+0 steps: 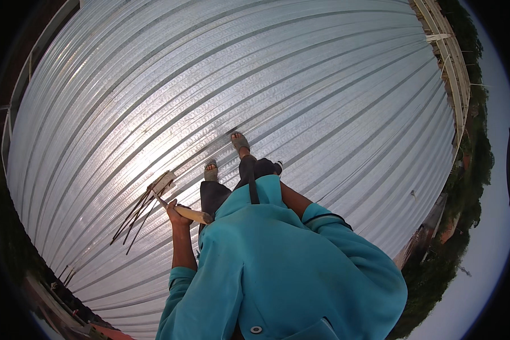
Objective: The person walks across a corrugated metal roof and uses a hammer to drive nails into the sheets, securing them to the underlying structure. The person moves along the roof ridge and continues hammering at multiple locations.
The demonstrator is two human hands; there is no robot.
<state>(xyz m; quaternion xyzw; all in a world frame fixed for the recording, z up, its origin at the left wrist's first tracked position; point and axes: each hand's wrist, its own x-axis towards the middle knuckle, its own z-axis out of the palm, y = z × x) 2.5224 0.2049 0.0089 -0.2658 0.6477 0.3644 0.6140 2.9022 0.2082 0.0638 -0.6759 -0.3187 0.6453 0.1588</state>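
Observation:
My left hand (pixel 178 212) is closed around a tool with a pale wooden handle (pixel 195 216) and a thin shank. The shank points up and left, toward a flat brownish piece (pixel 164 180); whether that piece belongs to the tool I cannot tell. Several thin dark rods (pixel 133 218) spread down and left from the same spot, and it is unclear if they are held or lie on the roof. On my right, the forearm (pixel 294 199) runs down beside my dark trousers (pixel 214 195); the fingers are hidden. A small dark-and-white thing (pixel 278 167) shows near there.
Under my sandalled feet (pixel 239 141) lies a ribbed, silvery metal roof (pixel 323 113), bright with glare at left. A bamboo or timber framework (pixel 450 62) borders its right edge, with trees (pixel 476 198) beyond. A few rods (pixel 68 275) stick up near the lower left edge.

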